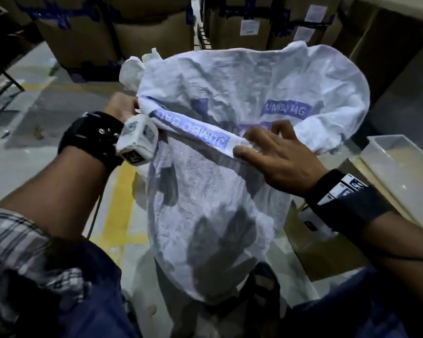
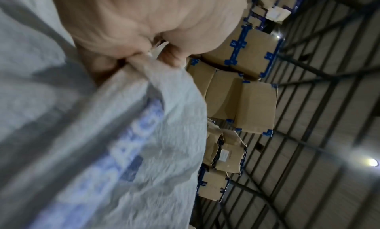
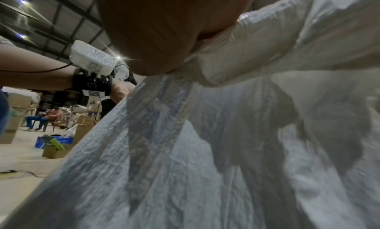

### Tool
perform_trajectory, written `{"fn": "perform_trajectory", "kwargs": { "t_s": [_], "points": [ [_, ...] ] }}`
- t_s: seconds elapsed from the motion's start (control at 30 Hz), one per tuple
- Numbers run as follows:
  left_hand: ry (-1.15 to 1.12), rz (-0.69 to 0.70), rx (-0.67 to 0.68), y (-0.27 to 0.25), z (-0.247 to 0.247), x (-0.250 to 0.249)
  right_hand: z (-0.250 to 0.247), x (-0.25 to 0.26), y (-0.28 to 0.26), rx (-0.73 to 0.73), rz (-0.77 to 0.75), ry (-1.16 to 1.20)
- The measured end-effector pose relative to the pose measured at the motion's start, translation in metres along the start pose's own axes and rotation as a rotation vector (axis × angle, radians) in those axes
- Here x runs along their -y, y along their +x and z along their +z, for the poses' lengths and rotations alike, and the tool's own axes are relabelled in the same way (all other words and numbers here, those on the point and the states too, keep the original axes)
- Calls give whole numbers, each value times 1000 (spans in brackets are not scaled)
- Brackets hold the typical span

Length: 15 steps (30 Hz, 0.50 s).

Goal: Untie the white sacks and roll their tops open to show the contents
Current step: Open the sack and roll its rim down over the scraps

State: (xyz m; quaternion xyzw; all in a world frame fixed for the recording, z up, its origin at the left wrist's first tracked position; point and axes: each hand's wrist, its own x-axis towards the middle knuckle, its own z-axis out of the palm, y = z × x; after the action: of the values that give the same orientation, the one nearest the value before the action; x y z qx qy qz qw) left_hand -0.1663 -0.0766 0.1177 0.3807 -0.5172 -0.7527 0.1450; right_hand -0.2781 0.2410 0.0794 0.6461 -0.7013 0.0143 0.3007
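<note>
White sack hangs before you, lower end between your legs. Near rim turned into rolled band. Left hand pinches band's left end. Right hand grips band, thumb on near side, fingers over far side. Opposed pull likely keeps roll taut and even. Contents not visible.

Boxes stand behind the sack; a container sits right of it.

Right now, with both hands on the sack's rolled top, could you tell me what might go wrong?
1. The left hand grips only the end of the white sack's rolled rim; it may slip, and the roll could unwind.
2. The right hand works close to a clear box; the forearm might knock it.
</note>
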Motion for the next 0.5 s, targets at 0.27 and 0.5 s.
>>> {"fn": "perform_trajectory", "kwargs": {
  "t_s": [0.27,0.5],
  "points": [
    [344,131,-43,-15,27,32,0,6,-14,288,155,51],
    [1035,834,-254,-16,49,39,-1,7,-8,143,141,51]
  ]
}}
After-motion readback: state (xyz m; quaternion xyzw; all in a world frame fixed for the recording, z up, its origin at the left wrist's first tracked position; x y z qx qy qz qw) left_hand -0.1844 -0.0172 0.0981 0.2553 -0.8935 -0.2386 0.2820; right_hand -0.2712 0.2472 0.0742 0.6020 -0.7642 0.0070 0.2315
